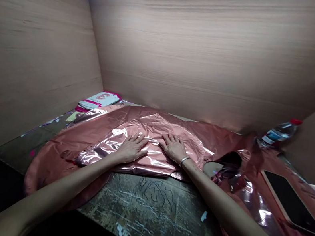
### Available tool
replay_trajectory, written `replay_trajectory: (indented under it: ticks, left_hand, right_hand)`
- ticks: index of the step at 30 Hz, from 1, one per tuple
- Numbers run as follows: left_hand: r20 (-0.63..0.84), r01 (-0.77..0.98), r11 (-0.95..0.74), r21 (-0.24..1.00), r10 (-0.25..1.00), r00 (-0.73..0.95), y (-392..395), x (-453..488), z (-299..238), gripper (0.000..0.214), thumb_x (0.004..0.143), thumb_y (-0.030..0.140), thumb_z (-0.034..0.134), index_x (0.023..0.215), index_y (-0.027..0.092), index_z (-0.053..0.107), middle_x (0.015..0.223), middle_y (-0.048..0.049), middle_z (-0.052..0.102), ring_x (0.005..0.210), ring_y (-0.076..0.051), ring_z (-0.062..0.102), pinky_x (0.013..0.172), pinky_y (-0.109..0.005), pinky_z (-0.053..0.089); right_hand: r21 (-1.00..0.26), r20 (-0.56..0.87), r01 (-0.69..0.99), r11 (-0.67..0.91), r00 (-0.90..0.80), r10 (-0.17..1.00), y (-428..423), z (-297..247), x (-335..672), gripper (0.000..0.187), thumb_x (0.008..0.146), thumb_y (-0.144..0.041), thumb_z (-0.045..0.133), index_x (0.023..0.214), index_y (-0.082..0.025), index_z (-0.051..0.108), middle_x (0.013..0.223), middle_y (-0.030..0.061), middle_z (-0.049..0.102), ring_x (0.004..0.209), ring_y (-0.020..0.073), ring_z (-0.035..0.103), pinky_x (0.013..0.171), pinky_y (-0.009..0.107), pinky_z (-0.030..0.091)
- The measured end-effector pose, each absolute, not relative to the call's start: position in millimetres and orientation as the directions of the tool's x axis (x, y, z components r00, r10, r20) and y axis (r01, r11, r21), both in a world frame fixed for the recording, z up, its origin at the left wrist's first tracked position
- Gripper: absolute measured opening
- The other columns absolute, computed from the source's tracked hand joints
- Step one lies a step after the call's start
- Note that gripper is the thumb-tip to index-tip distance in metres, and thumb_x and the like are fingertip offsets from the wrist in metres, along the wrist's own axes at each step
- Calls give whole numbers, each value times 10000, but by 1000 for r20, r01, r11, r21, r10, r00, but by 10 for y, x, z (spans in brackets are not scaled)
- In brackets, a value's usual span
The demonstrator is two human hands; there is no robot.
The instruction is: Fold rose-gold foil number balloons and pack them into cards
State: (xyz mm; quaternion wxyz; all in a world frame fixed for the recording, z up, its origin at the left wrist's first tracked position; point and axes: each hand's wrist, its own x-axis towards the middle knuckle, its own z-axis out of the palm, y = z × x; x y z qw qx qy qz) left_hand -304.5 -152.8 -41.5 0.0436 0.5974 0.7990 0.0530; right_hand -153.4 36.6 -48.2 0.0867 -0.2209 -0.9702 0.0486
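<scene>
Shiny rose-gold foil (pixel 159 124) lies across the table, folded into a layered, creased piece in the middle. It looks like a large flat foil balloon, though its full outline is hidden in the folds. My left hand (pixel 132 149) presses flat on the folded part, fingers spread. Beside it, to the right, my right hand (pixel 174 148) also rests flat on the foil, fingers stretched out; a silver bangle circles that wrist. Neither hand grips anything. More of the foil hangs over the table edge at left and spreads away to the right.
A phone (pixel 293 203) lies on the foil at right. Behind it leans a clear bottle (pixel 281 133) with a red cap. Printed cards (pixel 99 100) are stacked at back left. Wooden panels (pixel 187 50) enclose the worn table (pixel 141 208), where small white scraps lie.
</scene>
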Motion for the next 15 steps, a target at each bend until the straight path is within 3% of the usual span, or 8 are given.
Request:
replay_trajectory:
  ticks: [7, 10, 15]
  left_hand:
    - [-2, 943, 308, 124, 951, -310, -1516, -3047, -406, 665, 973, 563, 328, 1528, 198, 314, 1604, -135, 237, 1493, -333, 151, 1182, -528, 133]
    - [-45, 933, 313, 178, 950, -310, -1596, -2975, -305, 665, 973, 560, 317, 1523, 186, 326, 1605, -133, 225, 1493, -340, 143, 1185, -549, 122]
    - [-127, 939, 138, 316, 987, -102, -2002, -2789, -189, 883, 865, 699, 457, 1561, 216, 208, 1619, -126, 148, 1488, -363, 139, 1192, -548, 143]
  right_hand:
    - [-143, 164, 406, 903, -890, 426, 389, -472, -1545, 610, 986, -584, 302, 1459, -222, 432, 1521, 139, 409, 1387, 324, 361, 1125, 517, 249]
    - [-157, 188, 388, 908, -891, 413, 396, -462, -1535, 579, 985, -567, 341, 1439, -227, 452, 1507, 127, 430, 1373, 305, 378, 1128, 492, 256]
    - [-195, 223, 342, 919, -897, 381, 387, -376, -1476, 572, 996, -536, 351, 1445, -191, 431, 1485, 104, 464, 1347, 269, 413, 1120, 401, 293]
